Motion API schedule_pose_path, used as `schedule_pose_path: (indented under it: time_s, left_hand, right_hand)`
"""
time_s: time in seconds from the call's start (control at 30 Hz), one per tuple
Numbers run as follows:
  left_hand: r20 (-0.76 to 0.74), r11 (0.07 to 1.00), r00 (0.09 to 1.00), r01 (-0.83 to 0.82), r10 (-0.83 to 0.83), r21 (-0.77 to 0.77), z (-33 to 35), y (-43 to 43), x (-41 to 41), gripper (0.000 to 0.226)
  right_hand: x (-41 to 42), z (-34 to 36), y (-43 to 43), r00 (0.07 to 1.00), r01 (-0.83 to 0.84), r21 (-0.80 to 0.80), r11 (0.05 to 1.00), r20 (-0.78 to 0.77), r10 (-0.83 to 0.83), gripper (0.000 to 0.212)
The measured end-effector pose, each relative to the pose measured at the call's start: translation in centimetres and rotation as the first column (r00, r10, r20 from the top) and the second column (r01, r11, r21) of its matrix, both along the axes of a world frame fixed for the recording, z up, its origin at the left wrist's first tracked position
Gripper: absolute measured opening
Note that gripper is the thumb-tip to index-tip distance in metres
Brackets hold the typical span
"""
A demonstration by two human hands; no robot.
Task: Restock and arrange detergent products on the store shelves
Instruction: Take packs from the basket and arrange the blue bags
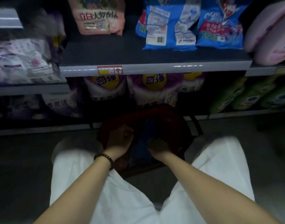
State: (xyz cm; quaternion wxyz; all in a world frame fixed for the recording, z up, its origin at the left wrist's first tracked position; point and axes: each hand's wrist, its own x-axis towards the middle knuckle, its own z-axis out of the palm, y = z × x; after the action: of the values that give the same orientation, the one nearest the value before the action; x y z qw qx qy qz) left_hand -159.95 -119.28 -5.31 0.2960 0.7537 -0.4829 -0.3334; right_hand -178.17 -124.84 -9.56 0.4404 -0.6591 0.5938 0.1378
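Observation:
A red shopping basket (170, 114) stands on the floor against the bottom shelf, between my knees. A dark blue detergent bag (144, 143) lies inside it. My left hand (120, 138), a bracelet on its wrist, curls at the bag's left side. My right hand (158, 146) grips the bag's right side. The light in the basket is dim and my fingertips are hard to make out. On the middle shelf (154, 68) above, blue detergent bags (219, 29) stand at the right and a pink bag (96, 18) at the left, with bare shelf between and in front.
Purple and white detergent bags (154, 89) fill the lower shelf behind the basket, with green packs (251, 94) to their right. A pink pack (271, 34) overhangs the upper right shelf. A white and purple bag (20, 62) lies on the left shelf. My white trousers flank the basket.

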Motion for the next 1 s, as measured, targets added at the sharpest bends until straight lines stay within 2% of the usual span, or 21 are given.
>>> schedule_pose_path:
  time_s: [0.1,0.23,0.3,0.4,0.47,0.57,0.77,0.87,0.93,1.0]
  left_hand:
    - [-0.050,0.999,0.999,-0.011,0.009,-0.032,-0.4,-0.7,0.3,0.017]
    - [-0.099,0.999,0.995,-0.028,0.024,-0.035,-1.7,-1.7,0.9,0.024]
    - [-0.115,0.998,0.992,-0.049,0.045,-0.035,-2.0,-1.9,1.0,0.030]
    - [-0.128,0.998,0.991,-0.047,0.042,-0.041,-2.2,-2.4,1.2,0.021]
    - [-0.118,0.998,0.993,-0.022,0.015,-0.055,-2.3,-2.5,1.3,0.017]
    - [-0.028,0.997,0.999,0.034,-0.036,-0.075,-2.7,-2.6,1.4,0.015]
    - [0.093,0.995,0.992,0.093,-0.090,-0.022,-4.3,-3.1,1.5,0.007]
    - [0.076,0.995,0.993,0.094,-0.095,0.014,-4.6,-2.6,0.8,0.018]
    - [0.017,0.990,0.992,0.124,-0.125,0.073,-4.9,-1.9,0.3,0.041]
    - [0.022,0.972,0.983,0.178,-0.184,0.154,-3.1,-1.1,-0.6,0.088]
  right_hand:
    - [-0.6,-1.3,-0.5,0.999,-0.023,-0.009,1.000,-0.024,0.023,0.056]
    - [0.3,-2.5,-0.1,0.998,-0.034,0.006,0.999,-0.055,0.034,0.050]
    - [0.9,-3.5,0.3,0.993,-0.081,-0.012,0.997,-0.083,0.080,0.055]
    - [1.1,-5.6,0.8,0.968,-0.198,-0.030,0.980,-0.165,0.190,0.065]
    - [1.1,-5.8,1.0,0.943,-0.249,-0.001,0.969,-0.226,0.242,0.060]
    - [1.0,-5.9,1.1,0.938,-0.247,-0.007,0.969,-0.254,0.238,0.052]
    - [-0.4,-4.6,0.3,0.994,-0.014,-0.156,0.988,-0.111,-0.003,0.042]
    - [-1.2,-0.6,-1.8,0.960,0.277,-0.261,0.925,0.112,-0.256,0.036]
    - [-1.4,3.1,-2.8,0.891,0.424,-0.290,0.858,0.302,-0.338,0.029]
    - [-1.9,6.7,-2.9,0.784,0.531,-0.257,0.807,0.509,-0.354,0.026]
